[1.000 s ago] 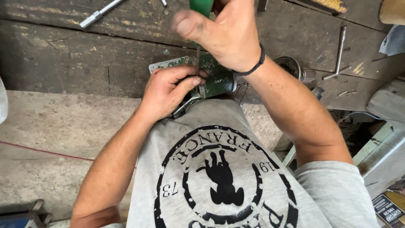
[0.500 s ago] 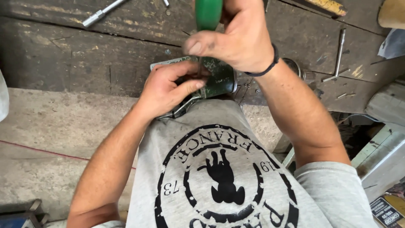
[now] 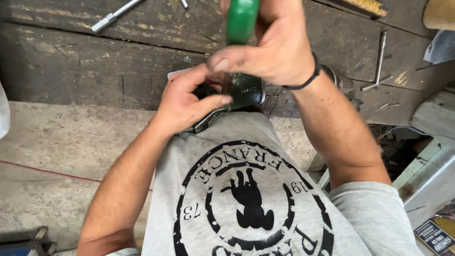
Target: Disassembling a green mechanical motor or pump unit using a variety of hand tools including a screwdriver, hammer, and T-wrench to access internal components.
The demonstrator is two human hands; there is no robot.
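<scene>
My right hand (image 3: 272, 45) is closed around the green handle of a screwdriver (image 3: 241, 20), held upright with its shaft pointing down onto a green circuit board (image 3: 246, 90). The board sits in a metal-edged frame at the front edge of the dark wooden bench (image 3: 71, 66), just above my grey printed shirt. My left hand (image 3: 186, 100) grips the board's left side, thumb and fingers curled over it. The screwdriver's tip is hidden between my hands.
A long metal socket extension (image 3: 113, 17) lies at the bench's far left. An L-shaped metal key (image 3: 377, 61) and small screws (image 3: 277, 96) lie to the right. White and grey boxes (image 3: 433, 161) stand at the lower right. A concrete ledge (image 3: 61, 142) runs below the bench.
My right hand has risen slightly and turned on the green handle, showing more of it. My left hand stays clamped on the board.
</scene>
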